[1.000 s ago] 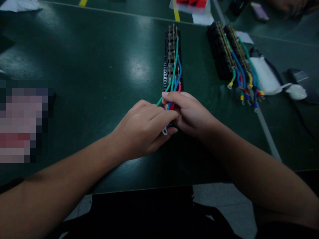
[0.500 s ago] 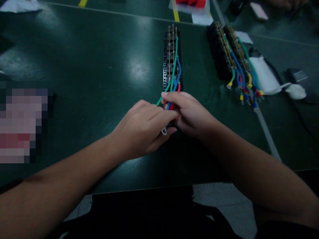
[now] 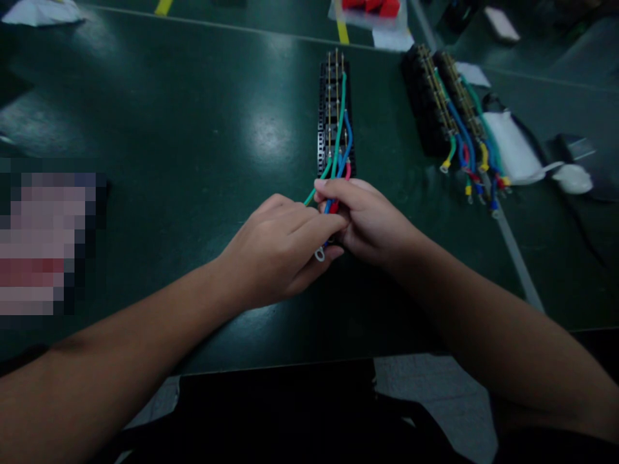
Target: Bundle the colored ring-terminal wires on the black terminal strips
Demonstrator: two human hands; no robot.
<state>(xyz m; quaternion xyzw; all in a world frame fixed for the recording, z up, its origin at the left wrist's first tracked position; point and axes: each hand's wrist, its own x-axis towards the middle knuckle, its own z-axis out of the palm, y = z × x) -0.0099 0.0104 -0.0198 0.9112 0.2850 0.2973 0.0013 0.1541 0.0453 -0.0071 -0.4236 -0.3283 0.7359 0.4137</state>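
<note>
A long black slotted block with metal rods [image 3: 329,96] lies lengthwise on the dark green table, with green, blue and red wires [image 3: 337,164] running from it toward me. My left hand [image 3: 285,248] is closed around the wires' near ends. A ring terminal [image 3: 320,254] pokes out under its fingers. My right hand [image 3: 370,216] pinches the same wires from the right, its thumb on top just beyond the block's near end. The two hands touch, and most of the wire ends are hidden between the fingers.
Two similar wired black blocks [image 3: 428,96] lie side by side at the right. Beyond them are a white object with a cord [image 3: 515,145] and a dark item. A bag with red parts [image 3: 370,9] sits at the back. A blurred-out patch [image 3: 39,238] covers something at left.
Both hands keep the same grip on the wires. The view has shifted only slightly, and a person's hand at the far upper right no longer shows clearly.
</note>
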